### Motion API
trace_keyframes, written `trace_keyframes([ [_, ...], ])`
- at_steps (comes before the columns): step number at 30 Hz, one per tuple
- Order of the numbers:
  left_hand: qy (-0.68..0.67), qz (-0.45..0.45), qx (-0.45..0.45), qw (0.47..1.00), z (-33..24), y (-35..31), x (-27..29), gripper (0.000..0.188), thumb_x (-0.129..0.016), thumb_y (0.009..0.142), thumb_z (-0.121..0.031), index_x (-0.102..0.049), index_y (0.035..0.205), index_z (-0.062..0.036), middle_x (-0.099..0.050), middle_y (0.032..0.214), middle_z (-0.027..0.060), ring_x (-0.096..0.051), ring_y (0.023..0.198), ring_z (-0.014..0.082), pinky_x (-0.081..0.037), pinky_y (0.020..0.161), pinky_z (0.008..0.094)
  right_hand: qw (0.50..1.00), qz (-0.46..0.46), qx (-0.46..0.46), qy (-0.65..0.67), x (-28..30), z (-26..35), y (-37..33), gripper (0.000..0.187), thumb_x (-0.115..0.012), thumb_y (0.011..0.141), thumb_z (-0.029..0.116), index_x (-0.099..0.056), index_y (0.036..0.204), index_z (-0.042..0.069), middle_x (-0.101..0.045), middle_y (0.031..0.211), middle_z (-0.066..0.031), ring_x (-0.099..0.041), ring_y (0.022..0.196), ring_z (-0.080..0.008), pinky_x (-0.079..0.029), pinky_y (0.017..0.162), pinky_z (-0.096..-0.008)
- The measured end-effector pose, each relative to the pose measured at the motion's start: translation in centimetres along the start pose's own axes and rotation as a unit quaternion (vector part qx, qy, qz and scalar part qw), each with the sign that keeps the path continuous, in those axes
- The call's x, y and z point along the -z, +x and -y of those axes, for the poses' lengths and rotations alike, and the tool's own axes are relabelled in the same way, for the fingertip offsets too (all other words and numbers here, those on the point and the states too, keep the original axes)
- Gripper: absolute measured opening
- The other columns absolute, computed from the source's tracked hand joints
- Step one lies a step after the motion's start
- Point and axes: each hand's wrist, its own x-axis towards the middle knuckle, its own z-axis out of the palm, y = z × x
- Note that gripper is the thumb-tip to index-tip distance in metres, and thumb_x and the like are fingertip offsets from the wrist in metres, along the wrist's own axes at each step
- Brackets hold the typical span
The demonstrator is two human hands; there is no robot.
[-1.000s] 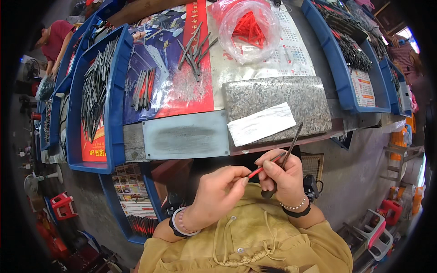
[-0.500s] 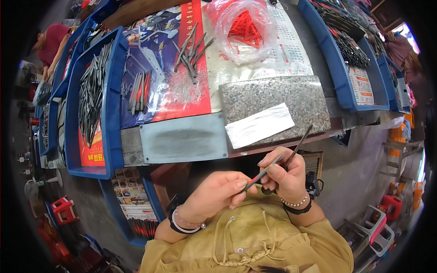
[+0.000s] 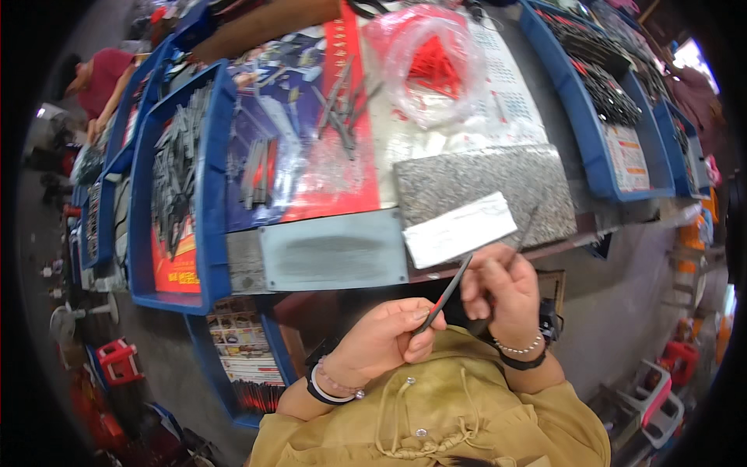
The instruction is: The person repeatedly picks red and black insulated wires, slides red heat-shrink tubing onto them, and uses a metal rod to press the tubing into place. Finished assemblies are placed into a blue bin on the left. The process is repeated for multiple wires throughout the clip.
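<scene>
My left hand [image 3: 397, 328] pinches a slim dark pointed piece [image 3: 447, 297] with a red strip along it, perhaps one of a pair of tweezers. It slants up and right from the fingers, in front of my body. Close on its right, my right hand [image 3: 502, 300] is smeared by motion, fingers curled. A thin dark stick-like tool [image 3: 530, 223] rises from that hand, its tip blurred over the granite slab [image 3: 545, 175]. How the fingers grip it is hard to see. On the slab's near edge lies a white paper-like strip [image 3: 459, 230].
A grey smudged plate [image 3: 334, 247] lies at the table's front edge. Similar dark pieces [image 3: 340, 128] and red-striped ones [image 3: 259, 175] lie behind it. A plastic bag [image 3: 385, 31] holds red strips. Blue bins [image 3: 216, 194] [image 3: 580, 105] flank the work area. A person [image 3: 105, 82] is at far left.
My right hand has drawn away from the dark piece, which now points more steeply upward in my left hand. The whole view has shifted slightly.
</scene>
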Motion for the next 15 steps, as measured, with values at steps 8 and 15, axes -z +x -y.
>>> trace_keyframes([
  [8,0.458,-0.355,-0.390,0.716,-6.6,-3.2,0.2,0.011,-0.061,0.097,-0.006,-0.064,0.101,0.0026,-0.063,0.084,0.0027,-0.059,0.075,0.0084,-0.047,0.068,0.0228,0.997,0.058,0.039,-0.037,0.8,0.2,0.0,0.019,-0.049,0.103,0.012,-0.061,0.100,-0.003,-0.064,0.074,-0.0102,-0.051,0.052,-0.0080,-0.041,0.047,-0.0204],
  [15,0.671,-0.496,-0.454,0.313,-13.3,-1.5,4.2,0.008,-0.064,0.089,-0.007,-0.066,0.090,0.0007,-0.062,0.081,0.0144,-0.060,0.074,0.0304,-0.048,0.068,0.0402,0.992,0.092,0.007,-0.087,0.8,0.1,-0.8,0.017,-0.053,0.101,0.010,-0.064,0.098,-0.002,-0.067,0.076,-0.0079,-0.053,0.054,-0.0048,-0.041,0.048,-0.0188],
])
